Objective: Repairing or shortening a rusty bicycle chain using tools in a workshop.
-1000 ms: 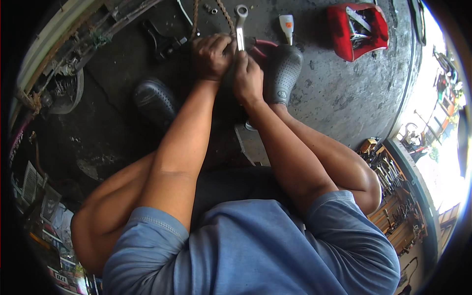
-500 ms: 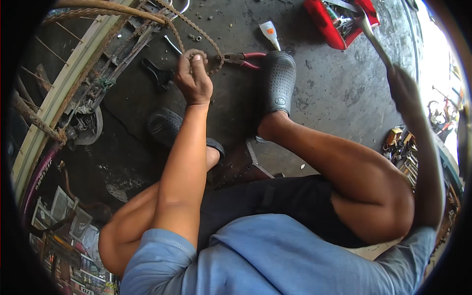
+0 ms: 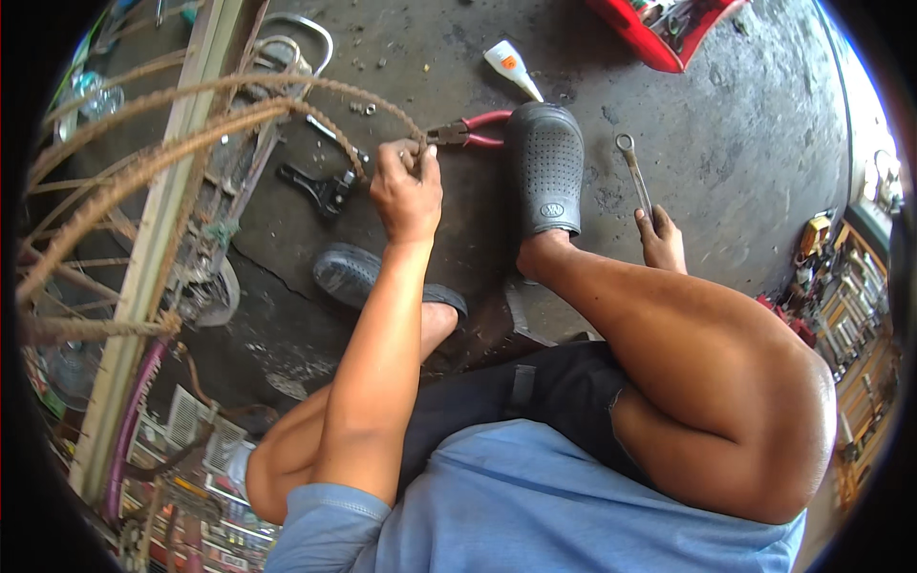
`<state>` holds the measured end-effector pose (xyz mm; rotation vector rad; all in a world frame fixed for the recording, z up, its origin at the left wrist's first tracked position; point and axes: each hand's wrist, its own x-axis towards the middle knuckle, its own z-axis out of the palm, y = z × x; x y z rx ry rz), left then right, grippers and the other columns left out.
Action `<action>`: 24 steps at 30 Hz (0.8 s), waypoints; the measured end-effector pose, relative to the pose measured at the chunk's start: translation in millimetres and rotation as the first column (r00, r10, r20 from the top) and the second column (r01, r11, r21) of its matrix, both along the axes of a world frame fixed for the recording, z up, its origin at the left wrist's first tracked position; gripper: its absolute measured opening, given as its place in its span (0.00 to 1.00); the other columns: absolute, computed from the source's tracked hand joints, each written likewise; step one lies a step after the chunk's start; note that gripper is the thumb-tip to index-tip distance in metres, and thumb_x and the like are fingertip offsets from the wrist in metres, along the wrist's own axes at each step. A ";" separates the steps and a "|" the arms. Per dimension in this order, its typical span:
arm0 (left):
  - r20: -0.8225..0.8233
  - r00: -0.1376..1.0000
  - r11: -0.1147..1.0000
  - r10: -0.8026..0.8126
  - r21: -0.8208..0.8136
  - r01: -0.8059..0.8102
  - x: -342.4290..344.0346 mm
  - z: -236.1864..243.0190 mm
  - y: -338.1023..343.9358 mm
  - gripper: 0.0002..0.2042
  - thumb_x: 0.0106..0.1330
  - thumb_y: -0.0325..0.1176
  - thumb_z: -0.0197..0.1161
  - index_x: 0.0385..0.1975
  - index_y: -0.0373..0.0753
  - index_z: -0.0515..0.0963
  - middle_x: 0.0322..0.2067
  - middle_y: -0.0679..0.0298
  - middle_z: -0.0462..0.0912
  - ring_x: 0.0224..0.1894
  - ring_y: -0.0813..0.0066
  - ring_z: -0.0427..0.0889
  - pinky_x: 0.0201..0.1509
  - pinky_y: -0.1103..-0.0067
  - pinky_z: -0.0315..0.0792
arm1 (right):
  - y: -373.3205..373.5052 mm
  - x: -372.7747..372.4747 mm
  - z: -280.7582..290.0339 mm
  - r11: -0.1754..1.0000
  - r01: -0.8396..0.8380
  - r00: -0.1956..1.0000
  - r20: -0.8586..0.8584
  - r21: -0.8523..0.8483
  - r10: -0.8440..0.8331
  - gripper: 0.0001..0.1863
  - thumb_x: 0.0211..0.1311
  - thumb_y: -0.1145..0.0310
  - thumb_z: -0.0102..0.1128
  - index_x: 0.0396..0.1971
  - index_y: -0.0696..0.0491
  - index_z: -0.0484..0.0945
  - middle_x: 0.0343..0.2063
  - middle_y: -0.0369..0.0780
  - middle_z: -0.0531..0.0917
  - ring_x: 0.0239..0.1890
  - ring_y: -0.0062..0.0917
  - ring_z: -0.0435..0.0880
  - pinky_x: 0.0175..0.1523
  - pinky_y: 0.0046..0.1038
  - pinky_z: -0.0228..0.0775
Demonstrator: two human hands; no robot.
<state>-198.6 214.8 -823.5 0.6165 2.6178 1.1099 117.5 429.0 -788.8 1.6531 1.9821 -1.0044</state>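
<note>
My left hand (image 3: 409, 194) is closed on a rusty brown chain (image 3: 336, 132), which arcs in from the bicycle wheel rim (image 3: 158, 244) at left. Just past my fingers lie pliers with red handles (image 3: 485, 119). Their jaws are beside the chain; whether they grip it I cannot tell. Low over the floor beyond my right knee, my right hand (image 3: 664, 241) holds a metal wrench (image 3: 634, 170), its ring end pointing away from me. My right wrist and forearm are hidden behind the leg.
A white squeeze bottle (image 3: 511, 67) lies by the toe of my grey clog (image 3: 546, 172). A black tool (image 3: 320, 188) rests left of my left hand. At the far right top stands a red tool box (image 3: 659, 48). Several tools (image 3: 850, 306) line the right edge.
My right hand has come down and left from the far right with the wrench. My left hand has shifted slightly right with the chain, nearer the pliers. The view has turned somewhat.
</note>
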 end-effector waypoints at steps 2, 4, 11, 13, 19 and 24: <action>0.124 0.992 0.992 0.036 0.116 -0.051 -0.6 17.9 13.0 0.13 0.62 0.29 0.72 0.34 0.34 0.72 0.26 0.59 0.80 0.25 0.69 0.80 0.32 0.73 0.74 | 24.5 7.1 11.0 0.995 -0.052 0.999 -0.009 0.081 0.053 0.21 0.73 0.51 0.57 0.37 0.58 0.73 0.24 0.51 0.79 0.28 0.47 0.76 0.35 0.42 0.68; 0.372 0.928 0.935 0.032 0.317 -0.159 -4.8 34.8 8.5 0.14 0.64 0.25 0.70 0.40 0.34 0.68 0.37 0.57 0.83 0.33 0.75 0.81 0.40 0.77 0.76 | 34.8 2.9 9.0 0.990 -0.128 0.991 0.043 0.059 0.126 0.19 0.71 0.53 0.59 0.40 0.57 0.74 0.32 0.56 0.83 0.40 0.58 0.81 0.42 0.49 0.71; 0.635 0.748 0.799 -0.194 0.544 -0.255 -14.7 121.5 -5.1 0.22 0.65 0.15 0.65 0.37 0.43 0.55 0.44 0.47 0.83 0.49 0.71 0.84 0.54 0.78 0.75 | 36.8 24.1 -11.6 0.976 -0.160 0.987 0.037 0.147 0.156 0.23 0.66 0.61 0.64 0.52 0.64 0.75 0.42 0.59 0.83 0.49 0.56 0.81 0.53 0.46 0.73; 0.645 0.713 0.769 -0.274 0.592 -0.240 -9.6 132.7 -11.4 0.20 0.66 0.12 0.61 0.39 0.45 0.58 0.44 0.46 0.84 0.49 0.64 0.86 0.54 0.74 0.81 | 35.0 26.6 -17.4 0.978 -0.129 0.992 0.004 0.164 0.130 0.23 0.66 0.62 0.64 0.52 0.64 0.75 0.42 0.59 0.83 0.49 0.56 0.81 0.53 0.45 0.73; 0.750 0.576 0.730 -0.325 0.586 -0.350 8.3 147.5 -1.3 0.18 0.67 0.16 0.63 0.39 0.46 0.60 0.43 0.49 0.83 0.41 0.68 0.84 0.53 0.69 0.78 | 41.1 21.9 -13.8 0.990 -0.118 0.992 0.063 0.071 0.113 0.19 0.66 0.61 0.64 0.47 0.62 0.75 0.41 0.58 0.83 0.47 0.57 0.81 0.51 0.46 0.72; 0.736 0.571 0.694 -0.365 0.623 -0.360 4.1 154.6 5.6 0.16 0.69 0.18 0.63 0.38 0.46 0.61 0.44 0.51 0.83 0.40 0.70 0.82 0.53 0.67 0.76 | 42.1 18.8 -11.7 0.988 -0.115 0.993 0.016 0.098 0.114 0.18 0.66 0.62 0.63 0.44 0.61 0.74 0.40 0.57 0.83 0.47 0.56 0.80 0.50 0.46 0.72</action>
